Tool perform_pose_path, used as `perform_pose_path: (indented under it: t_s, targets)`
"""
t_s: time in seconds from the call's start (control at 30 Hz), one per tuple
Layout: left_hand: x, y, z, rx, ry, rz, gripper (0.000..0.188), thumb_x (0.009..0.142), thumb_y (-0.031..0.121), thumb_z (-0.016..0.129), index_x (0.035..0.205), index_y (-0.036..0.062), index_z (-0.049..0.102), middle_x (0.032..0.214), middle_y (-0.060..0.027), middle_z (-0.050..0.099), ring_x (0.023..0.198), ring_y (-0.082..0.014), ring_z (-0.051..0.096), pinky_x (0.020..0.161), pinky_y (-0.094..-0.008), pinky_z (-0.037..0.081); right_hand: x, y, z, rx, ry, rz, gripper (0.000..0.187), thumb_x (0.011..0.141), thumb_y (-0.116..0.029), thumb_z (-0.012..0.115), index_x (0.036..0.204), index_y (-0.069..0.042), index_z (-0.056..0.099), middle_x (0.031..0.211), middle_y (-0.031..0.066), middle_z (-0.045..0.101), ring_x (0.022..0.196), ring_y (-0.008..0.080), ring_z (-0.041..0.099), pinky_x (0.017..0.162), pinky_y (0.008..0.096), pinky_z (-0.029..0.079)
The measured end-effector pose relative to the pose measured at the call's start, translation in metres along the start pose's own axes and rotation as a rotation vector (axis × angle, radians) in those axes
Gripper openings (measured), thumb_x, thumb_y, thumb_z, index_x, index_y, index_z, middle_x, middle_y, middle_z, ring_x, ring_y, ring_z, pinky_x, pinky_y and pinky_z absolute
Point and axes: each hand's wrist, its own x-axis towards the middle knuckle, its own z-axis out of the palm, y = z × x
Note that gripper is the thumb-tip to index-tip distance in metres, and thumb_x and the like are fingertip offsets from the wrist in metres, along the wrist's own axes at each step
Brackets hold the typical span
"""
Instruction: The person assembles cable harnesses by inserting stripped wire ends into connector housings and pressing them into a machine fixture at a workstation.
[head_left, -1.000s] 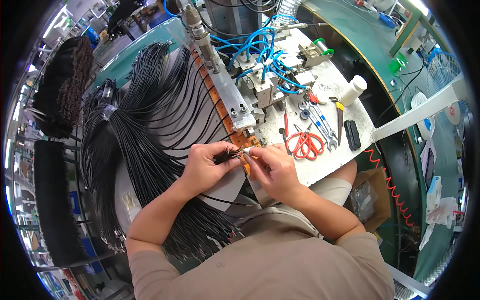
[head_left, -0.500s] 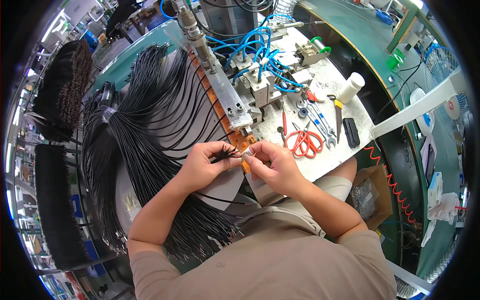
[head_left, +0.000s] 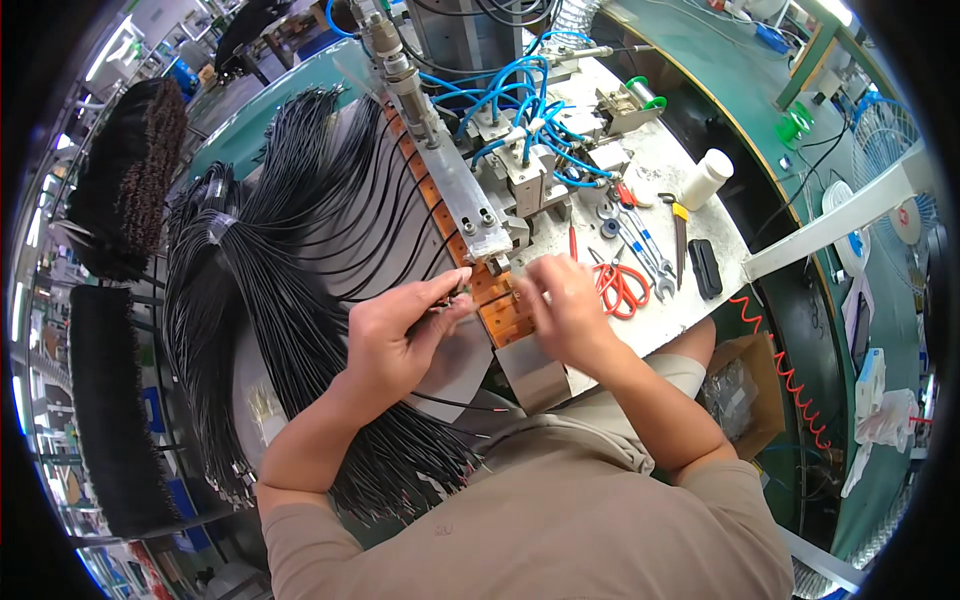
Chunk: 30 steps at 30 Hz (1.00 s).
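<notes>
My left hand is at the left side of the orange slotted rail. Its thumb and fingers are closed round a few short dark wire ends, mostly hidden by the fingers. Over the rail's right side is my right hand, its fingers bent and somewhat blurred; whether anything small is in them is hidden. Black cables run in a thick tied bundle beside my left forearm, and single ones reach across to the rail. Just beyond my hands stands a metal pressing arm of the machine.
On the white bench top right of my hands lie red-handled scissors, wrenches, a yellow-handled tool, a black case and a white bottle. Blue air hoses loop over the machine. A cardboard box sits at the right.
My hands have parted: the left has drawn back slightly left, the right has moved right and up. The small white piece between them no longer shows, and more of the orange rail is visible.
</notes>
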Motion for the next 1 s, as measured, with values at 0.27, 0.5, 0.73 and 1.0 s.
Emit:
perform_pose_path:
  t_s: [0.27, 0.5, 0.73, 1.0]
  targets:
    - [0.007, -0.035, 0.016, 0.514, -0.086, 0.303, 0.019, 0.077, 0.007, 0.075, 0.095, 0.0044, 0.073, 0.078, -0.0074, 0.067, 0.072, -0.0232, 0.066, 0.068, -0.0348, 0.052, -0.011, 0.019, 0.018, 0.536, -0.035, 0.533, 0.021, 0.098, -0.018, 0.063, 0.091, 0.001, 0.057, 0.071, 0.0046, 0.059, 0.065, 0.0109, 0.053, 0.058, 0.0280, 0.043]
    - [0.008, -0.045, 0.022, 0.642, -0.139, 0.317, 0.019, 0.068, 0.008, 0.074, 0.087, 0.0087, 0.072, 0.077, -0.0056, 0.065, 0.073, -0.0263, 0.063, 0.065, -0.0382, 0.051, -0.007, 0.019, 0.015, 0.543, -0.050, 0.539, 0.020, 0.099, -0.019, 0.062, 0.089, -0.002, 0.057, 0.072, -0.0024, 0.058, 0.062, 0.0038, 0.049, 0.055, 0.0227, 0.039]
    - [0.008, -0.046, 0.024, 0.639, -0.141, 0.329, 0.019, 0.068, 0.008, 0.074, 0.087, 0.0088, 0.072, 0.077, -0.0053, 0.065, 0.072, -0.0255, 0.063, 0.065, -0.0382, 0.051, -0.007, 0.026, 0.021, 0.657, -0.118, 0.696, 0.021, 0.099, -0.019, 0.062, 0.089, -0.002, 0.056, 0.070, -0.0030, 0.056, 0.061, 0.0043, 0.048, 0.054, 0.0232, 0.039]
    - [0.008, -0.038, 0.018, 0.538, -0.118, 0.330, 0.022, 0.071, 0.007, 0.074, 0.094, 0.0078, 0.074, 0.081, -0.0070, 0.069, 0.071, -0.0244, 0.064, 0.066, -0.0354, 0.052, -0.011, 0.025, 0.022, 0.508, -0.042, 0.551, 0.019, 0.100, -0.018, 0.060, 0.090, -0.003, 0.055, 0.062, -0.0064, 0.048, 0.056, 0.0028, 0.043, 0.050, 0.0231, 0.035]
